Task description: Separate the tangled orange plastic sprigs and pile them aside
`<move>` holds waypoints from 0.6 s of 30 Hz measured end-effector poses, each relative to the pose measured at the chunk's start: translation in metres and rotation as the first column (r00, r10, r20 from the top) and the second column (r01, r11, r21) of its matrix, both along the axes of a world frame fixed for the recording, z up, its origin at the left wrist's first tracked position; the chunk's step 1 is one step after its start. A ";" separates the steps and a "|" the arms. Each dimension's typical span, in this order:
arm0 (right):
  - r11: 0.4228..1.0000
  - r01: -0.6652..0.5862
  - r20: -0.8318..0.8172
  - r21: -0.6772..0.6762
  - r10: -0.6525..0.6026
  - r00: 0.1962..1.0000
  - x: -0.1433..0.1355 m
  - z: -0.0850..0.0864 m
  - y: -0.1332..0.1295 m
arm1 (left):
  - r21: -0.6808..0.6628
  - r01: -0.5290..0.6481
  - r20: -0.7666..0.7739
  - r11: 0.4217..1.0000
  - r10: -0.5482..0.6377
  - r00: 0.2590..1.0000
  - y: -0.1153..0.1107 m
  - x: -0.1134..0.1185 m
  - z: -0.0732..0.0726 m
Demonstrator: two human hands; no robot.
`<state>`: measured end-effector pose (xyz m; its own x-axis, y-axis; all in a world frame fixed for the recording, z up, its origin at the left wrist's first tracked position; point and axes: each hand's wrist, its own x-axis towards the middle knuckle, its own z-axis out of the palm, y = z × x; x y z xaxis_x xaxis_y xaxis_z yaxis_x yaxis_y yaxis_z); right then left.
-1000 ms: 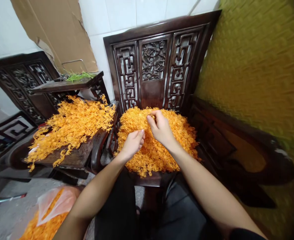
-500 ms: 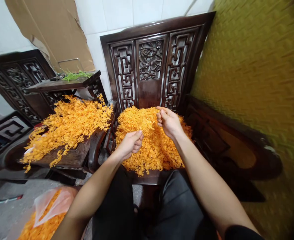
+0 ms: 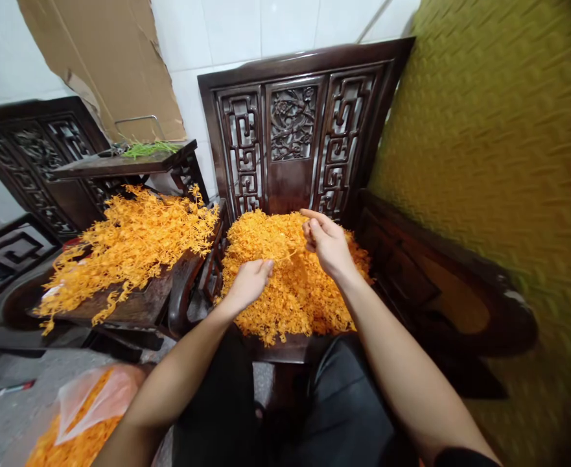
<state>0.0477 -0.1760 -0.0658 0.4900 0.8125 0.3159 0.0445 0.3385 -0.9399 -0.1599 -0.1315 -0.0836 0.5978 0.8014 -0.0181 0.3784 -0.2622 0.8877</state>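
A big heap of orange, curly, frilled plastic-looking pieces (image 3: 285, 308) covers the seat of a dark carved wooden chair (image 3: 292, 185) in front of me. My left hand (image 3: 250, 284) is closed over the heap's near left part, thumb and fingers pinching a thin orange strand (image 3: 285, 255) that points to the right. My right hand (image 3: 330, 245) hovers over the heap's right side, its index finger reaching left and the thumb and other fingers curled in. Whatever may be between those fingers is too small to make out.
Another orange heap (image 3: 139, 237) lies on a wooden seat at left. Green stems (image 3: 149, 149) rest on a small side table (image 3: 120, 167). A plastic bag (image 3: 95, 395) of orange pieces stands on the floor. A yellow-green textured panel (image 3: 489, 130) rises at right, cardboard (image 3: 115, 58) behind.
My left hand has turned and moved slightly left and down; the strand at its fingertips now shows pointing right. My right hand stays almost in place, its fingers still curled.
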 end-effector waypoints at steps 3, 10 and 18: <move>0.998 0.021 0.220 -0.060 -0.007 0.975 -0.028 0.009 -0.007 | 0.207 -0.050 -0.069 0.977 0.065 0.996 0.003 0.000 0.000; 0.963 0.263 0.372 0.061 -0.266 0.889 0.003 0.009 0.001 | 0.425 0.028 -0.128 0.905 0.029 0.991 -0.002 -0.004 0.000; 0.996 0.093 -0.094 -0.013 -0.094 0.991 0.028 -0.005 -0.002 | 0.433 0.007 -0.136 0.902 0.058 0.989 0.003 -0.005 0.001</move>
<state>0.0755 -0.1777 -0.0703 0.5910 0.7644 0.2579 -0.0136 0.3291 -0.9442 -0.1645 -0.1283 -0.0825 0.5939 0.7649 0.2495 0.5034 -0.5952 0.6264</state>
